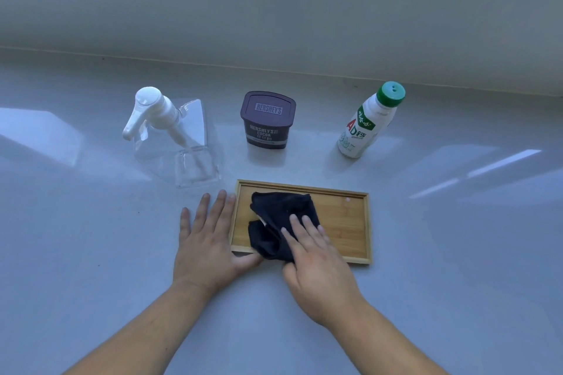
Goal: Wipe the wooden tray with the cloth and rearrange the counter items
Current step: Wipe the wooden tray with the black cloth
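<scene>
A shallow wooden tray (344,222) lies on the pale counter in front of me. A crumpled black cloth (280,216) covers the tray's left half. My right hand (316,265) presses on the cloth's near edge, fingers flat on top and thumb tucked under the fabric. My left hand (207,240) lies flat on the counter against the tray's left rim, fingers spread, thumb at the tray's near left corner.
Behind the tray stand a clear spray bottle (179,137) with a white trigger at the left, a dark Hershey's cocoa tub (267,120) in the middle, and a white drink bottle (370,122) with a green cap at the right. A wall runs along the counter's back edge.
</scene>
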A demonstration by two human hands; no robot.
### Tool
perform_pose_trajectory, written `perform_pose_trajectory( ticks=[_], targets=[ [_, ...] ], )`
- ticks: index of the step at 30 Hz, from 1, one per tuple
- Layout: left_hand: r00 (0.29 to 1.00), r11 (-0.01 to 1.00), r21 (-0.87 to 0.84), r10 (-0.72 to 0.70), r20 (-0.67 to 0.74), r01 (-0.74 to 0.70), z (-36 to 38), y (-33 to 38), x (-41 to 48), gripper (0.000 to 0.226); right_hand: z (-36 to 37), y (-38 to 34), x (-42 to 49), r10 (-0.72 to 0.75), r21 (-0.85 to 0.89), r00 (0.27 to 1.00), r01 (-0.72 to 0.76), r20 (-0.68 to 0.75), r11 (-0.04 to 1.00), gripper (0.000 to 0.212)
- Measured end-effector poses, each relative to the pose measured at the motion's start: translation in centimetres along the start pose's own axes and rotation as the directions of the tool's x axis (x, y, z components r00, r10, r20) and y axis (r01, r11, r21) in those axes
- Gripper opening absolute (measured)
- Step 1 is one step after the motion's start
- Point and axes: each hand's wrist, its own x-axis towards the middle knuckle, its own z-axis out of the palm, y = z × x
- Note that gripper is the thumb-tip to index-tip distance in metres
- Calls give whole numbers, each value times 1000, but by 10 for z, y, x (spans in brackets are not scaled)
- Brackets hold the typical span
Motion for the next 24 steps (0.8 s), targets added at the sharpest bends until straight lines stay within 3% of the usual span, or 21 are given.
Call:
perform_pose_trajectory(
  ticks=[2, 5, 8, 12, 15, 18, 22, 24],
  targets=[
    [1000, 1000, -7, 11, -7, -11, 0, 1, 0, 124, -3, 8, -5, 30, -23, 1000, -30, 5, 999, 70],
    [1000, 1000, -27, 8, 10, -8, -2, 2, 0, 126, -5, 21, -17, 185, -37, 982, -187, -48, 982, 68],
    [1000, 1000, -28, -2, 30, 3, -5, 3, 1, 128, -10, 35, -26, 369, 55, 914, -365, -165, 929, 60],
    [999, 999, -34, 0, 50, 2, -8, 3, 1, 127, -21, 31, -3, 479, 179, 849, -448, -222, 876, 57],
    [999, 999, -44, -6, 40, 8, -7, 3, 2, 127, -35, 26, 25, 459, 214, 855, -414, -243, 885, 50],
    [1000, 999, -50, -4, 25, 5, -5, 2, 2, 125, -42, 15, 43, 348, 170, 908, -314, -232, 934, 41],
    [999, 999, -39, 5, 38, -3, -3, 0, 2, 119, -29, -26, 51, 132, 107, 984, -119, -120, 987, 53],
    [999, 999, -27, 21, 37, -20, -3, 0, 2, 101, -16, -50, 51, 39, 90, 997, -33, -68, 995, 59]
  ],
)
